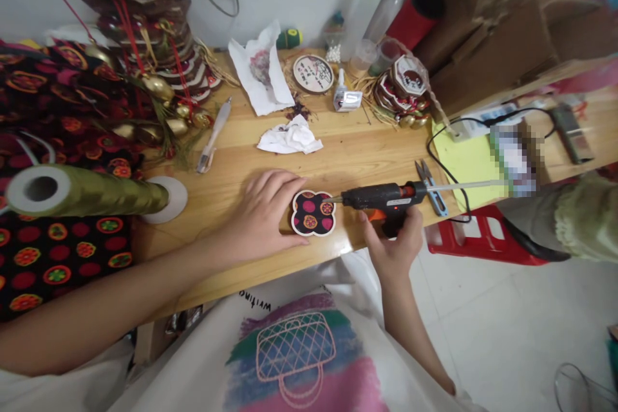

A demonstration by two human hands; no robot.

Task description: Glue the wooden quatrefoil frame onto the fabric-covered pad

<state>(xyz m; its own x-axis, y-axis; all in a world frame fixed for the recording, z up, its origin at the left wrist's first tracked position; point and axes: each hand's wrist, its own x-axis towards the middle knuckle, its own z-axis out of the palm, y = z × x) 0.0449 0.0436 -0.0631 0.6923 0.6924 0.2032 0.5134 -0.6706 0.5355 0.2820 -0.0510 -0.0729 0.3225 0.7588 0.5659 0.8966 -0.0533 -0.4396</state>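
Observation:
My left hand lies on the wooden table and holds the left edge of a small flower-shaped piece covered in black fabric with red and yellow dots. My right hand grips a black hot glue gun with an orange trigger. Its nozzle points left and touches the right edge of the flower-shaped piece. A glue stick juts out of the gun's back toward the right.
A gold ribbon roll lies on patterned fabric at left. Crumpled tissue, a craft knife, small snips, a glue bottle, stacked ornaments, a power strip and cardboard crowd the table. A red stool stands below.

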